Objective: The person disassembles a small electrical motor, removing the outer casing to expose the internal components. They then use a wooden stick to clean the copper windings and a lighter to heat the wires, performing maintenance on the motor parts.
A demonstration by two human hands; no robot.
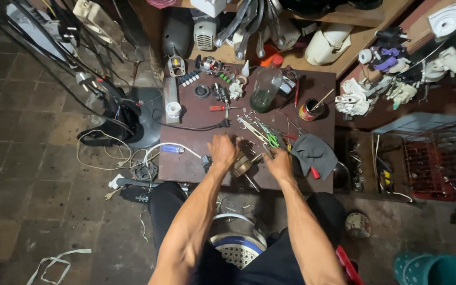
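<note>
My left hand (223,150) rests knuckles-up on the small dark brown table (186,166), fingers curled over a metal part I cannot make out. A round brass-coloured metal piece (244,166) lies just right of it, between both hands. My right hand (279,161) is closed around a thin metal tool whose tip points up and left toward scattered screws and pliers with green handles (272,139).
On the table: a clear glass bottle (266,88), a tin can with a brush (310,110), a grey cloth (314,153), a red screwdriver (218,107), a blue lighter (171,149). A fan base (144,117) and tangled wires stand at left, cluttered shelves behind, a wire cage (439,158) at right.
</note>
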